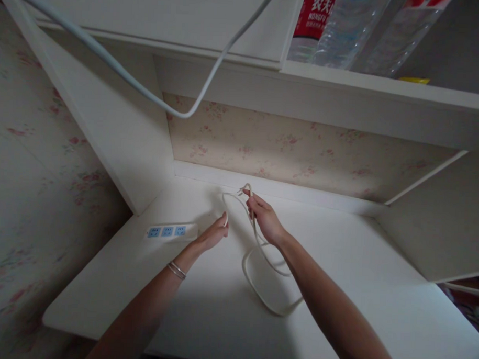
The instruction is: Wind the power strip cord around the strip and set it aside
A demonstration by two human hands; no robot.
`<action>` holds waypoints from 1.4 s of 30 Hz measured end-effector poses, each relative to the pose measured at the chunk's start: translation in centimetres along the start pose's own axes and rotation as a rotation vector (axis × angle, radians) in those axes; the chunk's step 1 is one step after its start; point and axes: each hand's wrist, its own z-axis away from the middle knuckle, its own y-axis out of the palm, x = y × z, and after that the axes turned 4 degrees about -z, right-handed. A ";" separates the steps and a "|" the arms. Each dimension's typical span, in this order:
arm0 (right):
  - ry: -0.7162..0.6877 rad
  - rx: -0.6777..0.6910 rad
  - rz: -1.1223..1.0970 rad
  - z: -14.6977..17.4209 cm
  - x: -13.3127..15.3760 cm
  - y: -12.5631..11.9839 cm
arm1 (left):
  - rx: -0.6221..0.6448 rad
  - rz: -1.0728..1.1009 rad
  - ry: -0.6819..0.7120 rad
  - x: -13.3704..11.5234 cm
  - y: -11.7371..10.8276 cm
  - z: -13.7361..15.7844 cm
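Note:
A white power cord [278, 313] lies in loose loops over the white desk, partly hidden under my right forearm. My right hand [266, 218] is closed round a stretch of this cord, near a bend at its far end. What look like the prongs of a plug [241, 192] show just beyond the fingertips. To the left, my left hand [214, 233] pinches another part of the cord, which arcs between the two hands. A white power strip [190, 231] with three blue socket blocks rests on the desk, left of my left hand.
Above the desk [339, 246] runs a white cabinet [182, 20] with an open shelf holding clear water bottles [350, 31]. A thick pale cable [121, 73] hangs in front of the cabinet. Side panels bound the desk left and right; floral wallpaper [244, 143] covers the back.

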 end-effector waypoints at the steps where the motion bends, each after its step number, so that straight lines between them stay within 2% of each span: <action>1: 0.013 0.019 0.017 -0.5 -0.8 0.8 | 0.059 0.000 0.008 -0.6 0.3 0.6; 2: 0.026 0.041 0.033 -0.9 -1.5 1.6 | 0.157 0.003 0.026 -1.2 0.6 1.1; 4: 0.022 0.081 0.070 -1.5 -3.1 3.0 | 0.237 0.029 0.078 -2.1 1.1 2.0; 7: -0.057 0.133 0.181 -2.2 -5.2 4.5 | 0.198 -0.002 0.117 -2.4 1.8 2.4; 10: -0.090 0.161 0.353 -2.6 -6.7 4.9 | 0.125 -0.063 0.086 -1.4 2.6 1.9; 12: -0.084 0.132 0.425 -2.7 -7.3 4.5 | 0.063 -0.088 0.067 -0.5 3.0 1.5; 17: -0.062 -0.098 0.468 -1.5 -8.8 2.1 | -0.093 -0.091 0.069 1.0 3.1 1.0; 19: -0.022 -0.083 0.488 -0.4 -9.7 1.0 | -0.132 -0.057 0.081 1.1 2.9 1.1; 24: 0.083 0.093 0.546 2.4 -11.9 -0.9 | -0.263 -0.052 0.119 0.5 3.0 1.5; 26: 0.087 0.086 0.572 3.2 -12.2 -1.3 | -0.279 -0.051 0.127 0.2 3.1 1.7; 30: 0.018 -0.023 0.629 4.8 -11.2 -2.4 | -0.275 -0.042 0.121 0.1 3.0 1.8; 32: 0.102 0.006 0.588 6.2 -10.4 -3.2 | -0.293 -0.018 0.126 0.3 2.7 1.8; 35: 0.461 0.231 0.322 8.9 -9.4 -4.3 | -0.308 0.056 0.106 0.5 2.6 1.6; 37: 0.641 0.374 0.128 10.6 -9.2 -4.9 | -0.318 0.097 0.073 0.5 2.6 1.6; 39: 0.702 0.438 0.010 11.9 -9.2 -5.3 | -0.330 0.115 0.051 0.3 2.7 1.7; 42: 0.673 0.479 -0.015 12.2 -9.0 -6.2 | -0.318 0.144 0.036 -0.2 2.6 2.0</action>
